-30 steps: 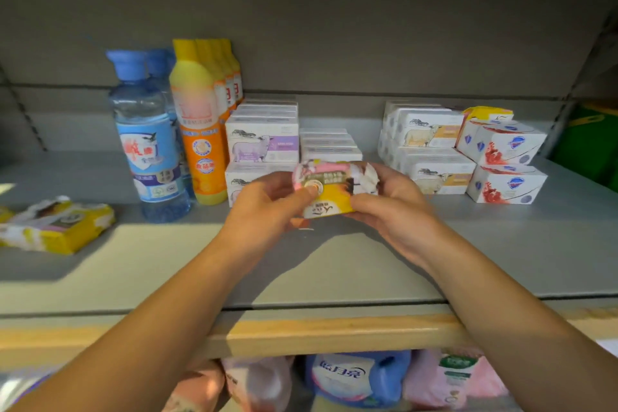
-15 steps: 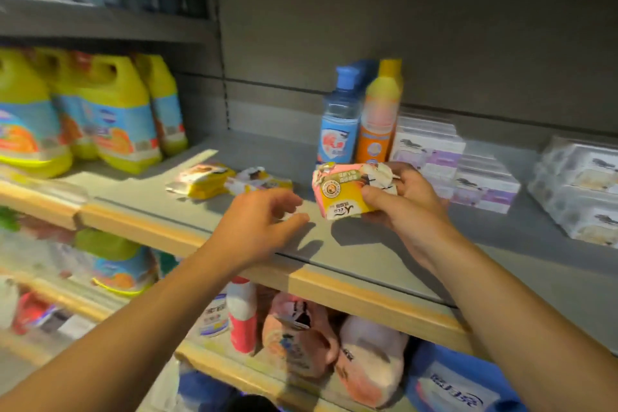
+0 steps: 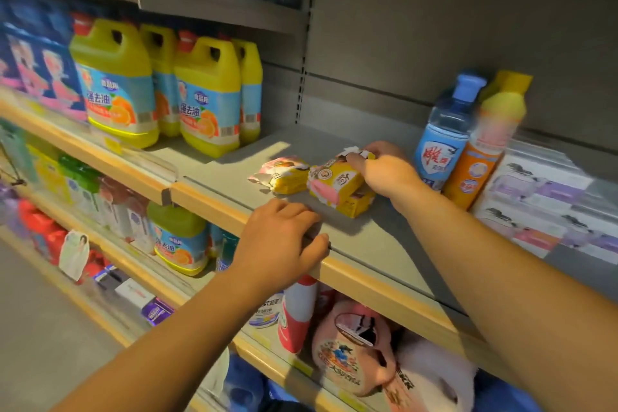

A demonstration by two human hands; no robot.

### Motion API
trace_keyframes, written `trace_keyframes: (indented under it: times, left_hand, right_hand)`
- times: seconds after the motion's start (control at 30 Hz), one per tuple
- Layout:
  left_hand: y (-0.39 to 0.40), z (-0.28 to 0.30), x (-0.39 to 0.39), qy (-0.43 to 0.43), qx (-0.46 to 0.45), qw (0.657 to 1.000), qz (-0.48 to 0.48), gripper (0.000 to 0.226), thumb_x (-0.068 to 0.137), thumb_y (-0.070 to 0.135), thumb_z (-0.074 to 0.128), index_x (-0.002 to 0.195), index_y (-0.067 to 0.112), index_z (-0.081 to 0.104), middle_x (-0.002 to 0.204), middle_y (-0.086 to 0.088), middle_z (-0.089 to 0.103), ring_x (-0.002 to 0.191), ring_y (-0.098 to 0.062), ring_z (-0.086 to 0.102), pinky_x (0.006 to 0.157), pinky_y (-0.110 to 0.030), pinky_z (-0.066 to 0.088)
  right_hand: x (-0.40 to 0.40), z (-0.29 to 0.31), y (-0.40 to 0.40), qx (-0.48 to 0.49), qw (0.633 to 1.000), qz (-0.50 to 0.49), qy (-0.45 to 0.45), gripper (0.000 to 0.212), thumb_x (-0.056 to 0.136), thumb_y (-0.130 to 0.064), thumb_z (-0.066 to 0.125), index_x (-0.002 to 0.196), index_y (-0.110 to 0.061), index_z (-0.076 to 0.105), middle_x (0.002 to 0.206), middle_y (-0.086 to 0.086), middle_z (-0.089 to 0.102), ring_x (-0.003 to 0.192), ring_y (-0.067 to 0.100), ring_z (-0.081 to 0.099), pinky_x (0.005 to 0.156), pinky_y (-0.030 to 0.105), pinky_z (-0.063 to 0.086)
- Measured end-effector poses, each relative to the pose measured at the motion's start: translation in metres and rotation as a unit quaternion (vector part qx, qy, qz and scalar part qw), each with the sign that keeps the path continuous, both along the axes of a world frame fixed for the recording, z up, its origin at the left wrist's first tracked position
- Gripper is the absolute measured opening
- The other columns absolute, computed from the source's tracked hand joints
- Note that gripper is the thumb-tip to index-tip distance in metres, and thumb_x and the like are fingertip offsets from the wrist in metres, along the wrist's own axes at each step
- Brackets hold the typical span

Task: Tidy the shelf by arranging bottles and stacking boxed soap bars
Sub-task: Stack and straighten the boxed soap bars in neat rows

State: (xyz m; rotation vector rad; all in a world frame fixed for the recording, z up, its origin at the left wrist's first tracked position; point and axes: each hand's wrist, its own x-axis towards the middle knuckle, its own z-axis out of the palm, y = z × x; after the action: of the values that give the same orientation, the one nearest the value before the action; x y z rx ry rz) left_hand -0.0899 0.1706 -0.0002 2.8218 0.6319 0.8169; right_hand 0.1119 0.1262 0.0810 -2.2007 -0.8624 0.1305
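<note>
Right hand [image 3: 384, 174] grips a soap pack [image 3: 334, 181] on the shelf [image 3: 368, 244]; left hand [image 3: 284, 237] rests empty

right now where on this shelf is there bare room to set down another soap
Bare shelf runs between the soap packs and the front edge, right of the left hand. Another patch lies between the yellow jugs and the packs. Crowded: right hand to the bottles and boxes.

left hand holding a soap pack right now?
No. The left hand rests on the shelf's front edge holding nothing; only the right hand grips a soap pack.
</note>
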Motion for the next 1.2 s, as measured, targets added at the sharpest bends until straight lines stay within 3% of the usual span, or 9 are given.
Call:
trace_keyframes:
  times: [0.1, 0.33, 0.43, 0.53, 0.6, 0.7, 0.83, 0.9, 1.2]
  left_hand:
    - [0.001, -0.002, 0.0, -0.002, -0.001, 1.0, -0.003, 0.049, 0.086, 0.054, 0.033, 0.102, 0.025, 0.069, 0.101, 0.012, 0.067, 0.095, -0.017, 0.053, 0.084, -0.031, 0.038]
    - [0.0, -0.004, 0.0, -0.016, 0.007, 1.0, -0.001, 0.042, 0.091, 0.049, 0.038, 0.101, 0.024, 0.07, 0.101, 0.011, 0.068, 0.093, -0.018, 0.054, 0.082, -0.03, 0.037]
    - [-0.003, 0.0, 0.0, 0.001, -0.003, 1.0, -0.008, 0.033, 0.094, 0.045, 0.042, 0.1, 0.023, 0.067, 0.099, 0.009, 0.066, 0.091, -0.017, 0.053, 0.085, -0.032, 0.039]
    - [-0.014, 0.009, 0.006, 0.007, -0.035, 0.999, -0.022, 0.024, 0.095, 0.039, 0.046, 0.099, 0.022, 0.063, 0.093, 0.004, 0.064, 0.089, -0.02, 0.054, 0.084, -0.038, 0.043]
    - [-0.031, 0.017, 0.017, -0.02, -0.069, 0.996, -0.043, 0.029, 0.094, 0.037, 0.05, 0.115, 0.021, 0.064, 0.105, 0.0, 0.067, 0.1, -0.023, 0.057, 0.084, -0.038, 0.046]
    - [-0.069, 0.033, 0.045, -0.07, -0.124, 0.985, -0.095, 0.034, 0.093, 0.033, 0.058, 0.124, 0.021, 0.064, 0.116, 0.001, 0.069, 0.102, -0.017, 0.063, 0.086, -0.028, 0.048]
    - [-0.129, 0.05, 0.103, -0.093, -0.207, 0.96, -0.166, 0.031, 0.091, 0.03, 0.061, 0.12, 0.022, 0.065, 0.109, 0.006, 0.071, 0.091, -0.011, 0.066, 0.087, -0.034, 0.053]
    - [-0.158, 0.052, 0.134, -0.089, -0.214, 0.952, -0.2, 0.029, 0.091, 0.028, 0.061, 0.119, 0.023, 0.066, 0.107, 0.007, 0.072, 0.087, -0.009, 0.066, 0.085, -0.028, 0.051]
    - [-0.249, 0.035, 0.259, 0.056, -0.096, 0.943, -0.313, 0.042, 0.093, 0.039, 0.055, 0.13, 0.019, 0.058, 0.13, -0.001, 0.064, 0.114, -0.022, 0.061, 0.097, -0.031, 0.046]
  right_hand:
    - [0.0, -0.005, 0.009, -0.068, 0.996, -0.012, -0.06, 0.039, 0.097, -0.044, 0.051, 0.122, -0.015, 0.062, 0.12, 0.009, 0.065, 0.1, 0.025, 0.058, 0.079, 0.03, 0.042]
    - [-0.013, -0.013, -0.013, 0.031, 0.998, 0.004, -0.05, 0.04, 0.098, -0.045, 0.047, 0.127, -0.02, 0.056, 0.124, 0.007, 0.059, 0.096, 0.017, 0.05, 0.077, 0.031, 0.044]
    - [-0.026, -0.02, -0.043, 0.065, 0.997, 0.034, -0.03, 0.046, 0.097, -0.048, 0.047, 0.138, -0.027, 0.048, 0.132, 0.002, 0.054, 0.102, 0.01, 0.048, 0.067, 0.018, 0.039]
    - [-0.035, -0.024, -0.087, 0.11, 0.993, 0.045, -0.01, 0.042, 0.097, -0.043, 0.049, 0.136, -0.029, 0.05, 0.138, -0.004, 0.052, 0.12, 0.009, 0.048, 0.082, 0.02, 0.041]
    - [-0.037, -0.026, -0.122, 0.146, 0.988, 0.039, 0.015, 0.035, 0.097, -0.038, 0.052, 0.131, -0.03, 0.053, 0.133, -0.009, 0.054, 0.122, 0.007, 0.05, 0.087, 0.019, 0.041]
    - [-0.028, -0.027, -0.182, 0.18, 0.982, 0.0, 0.055, 0.03, 0.097, -0.038, 0.054, 0.126, -0.035, 0.055, 0.122, -0.018, 0.055, 0.11, -0.003, 0.051, 0.078, 0.01, 0.038]
    - [0.002, -0.024, -0.268, 0.186, 0.978, -0.078, 0.051, 0.033, 0.096, -0.043, 0.054, 0.128, -0.035, 0.056, 0.126, -0.018, 0.057, 0.115, 0.0, 0.052, 0.094, 0.026, 0.045]
    - [0.022, -0.025, -0.307, 0.191, 0.974, -0.114, 0.038, 0.035, 0.096, -0.04, 0.055, 0.13, -0.032, 0.056, 0.129, -0.015, 0.058, 0.117, 0.001, 0.053, 0.095, 0.025, 0.043]
    - [0.139, -0.038, -0.428, 0.048, 0.951, -0.277, -0.132, 0.047, 0.09, -0.034, 0.064, 0.134, -0.018, 0.055, 0.138, 0.006, 0.055, 0.125, 0.023, 0.051, 0.102, 0.028, 0.037]
